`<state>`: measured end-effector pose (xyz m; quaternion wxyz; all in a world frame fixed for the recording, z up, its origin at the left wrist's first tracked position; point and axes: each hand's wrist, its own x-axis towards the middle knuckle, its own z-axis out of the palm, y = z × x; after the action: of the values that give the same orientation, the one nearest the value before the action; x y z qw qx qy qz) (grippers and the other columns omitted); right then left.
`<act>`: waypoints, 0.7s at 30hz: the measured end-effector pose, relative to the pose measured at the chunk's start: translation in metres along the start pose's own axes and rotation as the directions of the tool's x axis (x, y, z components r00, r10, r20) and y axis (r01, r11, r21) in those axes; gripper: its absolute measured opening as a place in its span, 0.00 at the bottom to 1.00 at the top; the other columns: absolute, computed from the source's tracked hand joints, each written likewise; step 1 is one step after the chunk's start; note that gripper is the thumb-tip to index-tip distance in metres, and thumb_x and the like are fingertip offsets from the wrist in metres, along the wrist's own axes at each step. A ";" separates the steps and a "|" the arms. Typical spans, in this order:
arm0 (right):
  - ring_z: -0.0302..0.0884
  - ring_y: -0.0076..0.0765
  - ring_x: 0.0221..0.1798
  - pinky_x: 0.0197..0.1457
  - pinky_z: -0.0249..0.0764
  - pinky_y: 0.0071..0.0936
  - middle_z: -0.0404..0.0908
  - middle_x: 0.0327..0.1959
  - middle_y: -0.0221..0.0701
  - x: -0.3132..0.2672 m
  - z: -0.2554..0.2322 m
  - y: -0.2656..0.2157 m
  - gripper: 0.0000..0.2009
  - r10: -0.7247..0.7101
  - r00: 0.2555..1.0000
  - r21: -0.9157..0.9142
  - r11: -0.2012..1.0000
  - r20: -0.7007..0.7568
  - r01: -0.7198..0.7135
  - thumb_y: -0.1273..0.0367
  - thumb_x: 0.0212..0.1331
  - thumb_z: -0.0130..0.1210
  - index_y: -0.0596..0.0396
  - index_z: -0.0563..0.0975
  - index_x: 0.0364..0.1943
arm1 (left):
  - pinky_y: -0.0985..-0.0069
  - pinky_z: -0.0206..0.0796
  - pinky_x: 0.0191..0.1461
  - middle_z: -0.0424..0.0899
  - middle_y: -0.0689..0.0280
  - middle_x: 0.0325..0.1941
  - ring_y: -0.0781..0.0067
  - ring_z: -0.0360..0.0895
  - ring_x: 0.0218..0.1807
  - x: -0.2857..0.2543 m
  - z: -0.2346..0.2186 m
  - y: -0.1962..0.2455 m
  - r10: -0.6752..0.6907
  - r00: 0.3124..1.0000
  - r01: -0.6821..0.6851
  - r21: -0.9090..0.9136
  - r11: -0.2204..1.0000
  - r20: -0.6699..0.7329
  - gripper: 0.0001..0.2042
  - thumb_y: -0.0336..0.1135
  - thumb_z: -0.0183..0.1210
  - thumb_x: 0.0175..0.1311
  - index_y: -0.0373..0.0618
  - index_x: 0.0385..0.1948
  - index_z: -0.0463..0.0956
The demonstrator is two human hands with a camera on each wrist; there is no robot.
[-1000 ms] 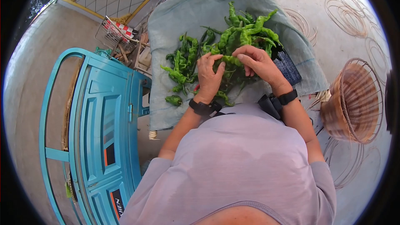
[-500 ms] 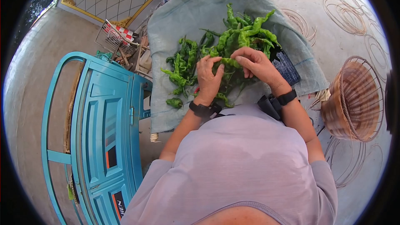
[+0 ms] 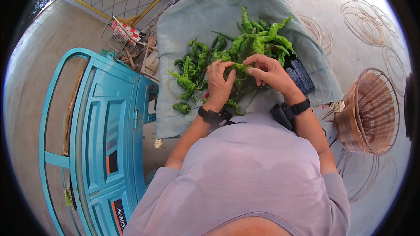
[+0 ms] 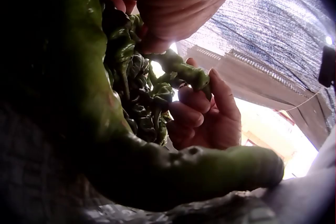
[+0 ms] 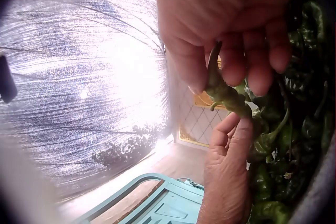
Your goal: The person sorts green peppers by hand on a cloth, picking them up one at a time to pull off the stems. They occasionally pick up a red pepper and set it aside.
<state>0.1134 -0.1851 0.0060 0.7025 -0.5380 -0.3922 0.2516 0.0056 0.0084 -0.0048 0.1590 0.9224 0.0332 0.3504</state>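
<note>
Green and wrinkled, 1 pepper [image 3: 240, 67] is clamped between the 2 hands, which are held slightly apart: 1 end is pinched by the left hand [image 3: 220, 83], the other by the right hand [image 3: 273, 76]. More peppers [image 3: 245, 46] are heaped around them on the cloth [image 3: 183, 26]. "SHEN" is printed in white on the turquoise panel [image 3: 120, 118]'s black label [image 3: 118, 215].

Clearance over the cloth [image 3: 183, 24] at the far left, plus a strip down its left edge. Middle is blocked by the pepper pile [image 3: 251, 43], near side by left hand [image 3: 219, 83] and right hand [image 3: 273, 75]; blue cart [image 3: 107, 126] flanks left, wicker basket [image 3: 348, 129] right.
</note>
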 end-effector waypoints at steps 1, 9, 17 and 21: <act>0.70 0.13 0.22 0.26 0.65 0.14 0.73 0.21 0.19 0.000 0.000 -0.001 0.13 0.000 1.000 0.004 1.000 -0.002 0.000 0.63 0.63 0.59 0.52 0.78 0.49 | 0.56 0.60 0.62 0.74 0.54 0.52 0.49 0.67 0.60 0.000 0.000 0.000 -0.003 1.000 0.003 -0.004 1.000 -0.003 0.13 0.34 0.63 0.60 0.48 0.47 0.78; 0.71 0.14 0.23 0.26 0.66 0.14 0.73 0.23 0.20 0.002 -0.001 0.004 0.13 0.008 1.000 0.012 1.000 -0.012 -0.008 0.63 0.65 0.56 0.51 0.78 0.50 | 0.58 0.59 0.64 0.74 0.55 0.52 0.50 0.68 0.61 -0.001 -0.002 0.002 -0.024 1.000 0.024 -0.001 1.000 -0.014 0.13 0.35 0.63 0.61 0.47 0.47 0.77; 0.72 0.14 0.24 0.26 0.67 0.13 0.74 0.25 0.21 0.002 -0.001 0.005 0.13 -0.005 1.000 0.058 0.998 0.021 0.004 0.63 0.72 0.48 0.50 0.77 0.53 | 0.56 0.60 0.62 0.74 0.53 0.51 0.47 0.69 0.58 -0.001 0.001 0.000 -0.013 0.998 0.012 -0.030 0.999 -0.057 0.16 0.34 0.67 0.55 0.49 0.46 0.77; 0.73 0.14 0.24 0.27 0.68 0.13 0.75 0.26 0.21 0.002 -0.001 0.004 0.13 0.000 1.000 0.084 0.996 0.013 -0.002 0.62 0.74 0.46 0.50 0.76 0.54 | 0.58 0.60 0.62 0.74 0.53 0.52 0.49 0.69 0.57 -0.001 0.000 0.002 -0.022 0.998 0.020 -0.026 0.999 -0.064 0.17 0.34 0.67 0.55 0.49 0.47 0.77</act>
<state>0.1151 -0.1828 0.0025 0.7218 -0.5066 -0.3856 0.2717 0.0051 0.0065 -0.0051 0.1732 0.9081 0.0436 0.3787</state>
